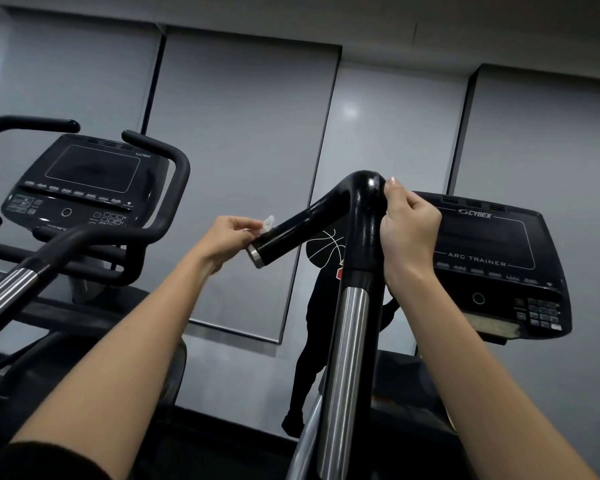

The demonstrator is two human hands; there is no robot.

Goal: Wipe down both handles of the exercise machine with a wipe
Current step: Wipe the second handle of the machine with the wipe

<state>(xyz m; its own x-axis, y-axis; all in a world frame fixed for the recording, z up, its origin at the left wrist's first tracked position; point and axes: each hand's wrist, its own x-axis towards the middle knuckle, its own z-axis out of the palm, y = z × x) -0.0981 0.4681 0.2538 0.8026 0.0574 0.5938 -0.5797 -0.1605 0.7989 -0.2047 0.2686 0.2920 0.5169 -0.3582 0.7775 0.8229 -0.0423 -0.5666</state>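
A small white wipe [269, 225] sits just left of the frame's centre, bunched into a crumpled tuft. It looks thin, limp and very light, probably damp. It has no stiffness of its own, so it likely needs to be spread and pressed flat against the bar rather than pinched at one corner. Only a little of it shows, and most of it seems hidden behind the fingers.

The left hand [227, 237] reaches in from the lower left and pinches the wipe between thumb and fingertips. It holds the wipe against the upper side of the black handle [326, 209], close to the handle's free end and just above the silver end cap [255, 258].

The handle is a glossy, rigid black tube. It rises from that cap towards the upper right, bends sharply at the centre of the frame, then drops straight down into a chrome post [347, 341]. Its shine suggests a smooth, slippery surface.

The right hand [409, 230] comes from the lower right. Its fingers curl round the upright part just below the bend, with the thumb resting near the top of the curve, apparently steadying the bar.

Behind it, at right, is the machine's dark console [492, 265], marked Cybex Arc Trainer. A second console [84, 181] stands at upper left, against grey wall panels.
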